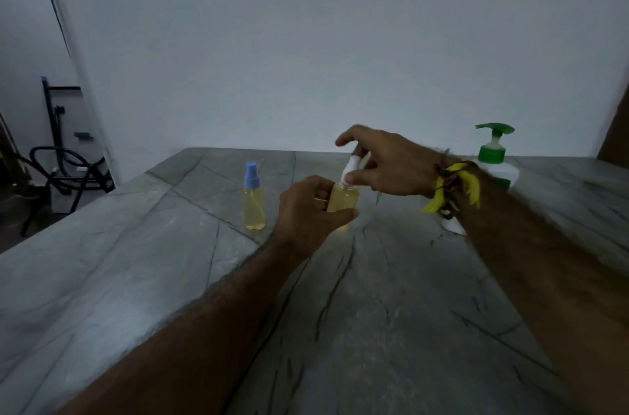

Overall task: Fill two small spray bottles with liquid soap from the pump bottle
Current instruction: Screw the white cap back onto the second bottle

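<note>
Upright, the small spray bottle [343,202] stood with its long axis vertical and its white spray head [352,167] pointing up, tilted a little away from me, near the middle of the grey marbled counter [374,295]. My left hand [308,207] held its body, the grip curled round the clear plastic with the thumb lying across the near side, low on the bottle. My right hand [384,164] came over the top, thumb and one finger pinching the white head at the neck while the other fingers stayed spread above it. Pale yellow liquid showed through the bottle nearly up to its shoulder. Just beside it, on my left, the second spray bottle [254,202] stood upright and apart from my hands, with a blue cap and the same yellow liquid inside. Further right, behind my right wrist, the pump bottle [495,156] stood upright, white with a green pump whose spout pointed left. A yellow band [456,188] hung at that wrist.
</note>
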